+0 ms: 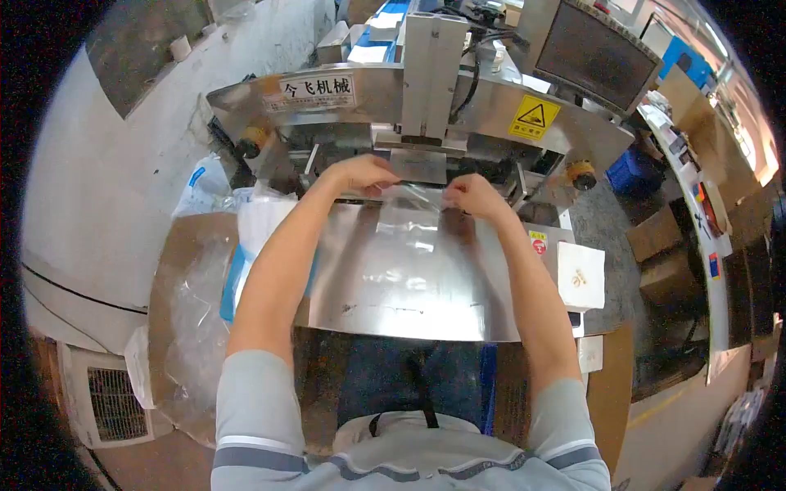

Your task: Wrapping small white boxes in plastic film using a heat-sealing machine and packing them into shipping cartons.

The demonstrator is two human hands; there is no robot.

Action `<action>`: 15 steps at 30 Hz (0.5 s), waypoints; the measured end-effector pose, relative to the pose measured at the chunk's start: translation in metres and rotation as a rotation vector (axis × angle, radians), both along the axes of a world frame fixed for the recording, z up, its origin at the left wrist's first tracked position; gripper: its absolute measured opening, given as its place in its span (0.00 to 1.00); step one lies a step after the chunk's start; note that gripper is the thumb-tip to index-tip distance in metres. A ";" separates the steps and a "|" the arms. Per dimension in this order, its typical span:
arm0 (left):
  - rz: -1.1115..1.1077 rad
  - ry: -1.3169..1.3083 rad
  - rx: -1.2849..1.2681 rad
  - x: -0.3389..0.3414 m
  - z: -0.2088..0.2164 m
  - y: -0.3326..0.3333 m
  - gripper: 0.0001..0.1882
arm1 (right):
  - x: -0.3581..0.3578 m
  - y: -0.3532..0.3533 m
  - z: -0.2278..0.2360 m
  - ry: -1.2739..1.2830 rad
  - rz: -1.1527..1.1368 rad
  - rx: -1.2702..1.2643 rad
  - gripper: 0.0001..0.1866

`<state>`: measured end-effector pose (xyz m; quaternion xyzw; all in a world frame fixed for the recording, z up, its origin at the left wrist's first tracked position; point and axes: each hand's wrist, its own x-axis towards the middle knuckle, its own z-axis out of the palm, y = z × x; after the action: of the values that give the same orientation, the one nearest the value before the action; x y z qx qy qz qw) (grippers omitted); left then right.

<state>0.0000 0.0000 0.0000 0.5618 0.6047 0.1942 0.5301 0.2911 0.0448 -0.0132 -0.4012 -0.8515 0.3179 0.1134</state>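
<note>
A clear plastic bag [412,219] is stretched between my two hands, just in front of a machine's metal block [422,168]. My left hand [363,173] pinches its far left corner. At the far right corner, the fingers of my right hand [477,198] are closed on the film. Below the bag lies a shiny steel worktop [393,307], whose glare makes the bag's near edge hard to make out. Both forearms reach forward over the worktop.
Loose clear bags [196,319] lie in a cardboard box on the left. A white pad [580,277] sits at the worktop's right edge. A metal crossbar [483,102] with an upright column spans the back, and a monitor [598,53] stands at the back right.
</note>
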 end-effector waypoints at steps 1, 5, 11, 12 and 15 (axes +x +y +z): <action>0.029 -0.053 0.003 -0.001 -0.003 0.003 0.17 | -0.002 0.003 -0.001 0.024 -0.016 0.044 0.15; -0.170 0.275 0.308 -0.026 -0.007 0.054 0.18 | -0.026 0.044 0.010 0.045 -0.056 0.166 0.16; 0.119 0.885 0.757 0.014 -0.017 0.006 0.21 | -0.065 -0.036 0.007 0.030 0.014 0.582 0.23; 0.171 0.879 0.741 0.037 -0.012 -0.013 0.24 | -0.063 -0.051 0.012 -0.102 -0.025 0.482 0.25; 0.175 0.726 0.829 0.095 -0.023 -0.097 0.31 | -0.054 -0.051 -0.006 -0.188 -0.027 0.604 0.29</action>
<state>0.0950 -0.0970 -0.0230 0.7018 0.6660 0.2530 0.0042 0.2369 -0.0067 -0.0195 -0.3881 -0.9089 0.0108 0.1523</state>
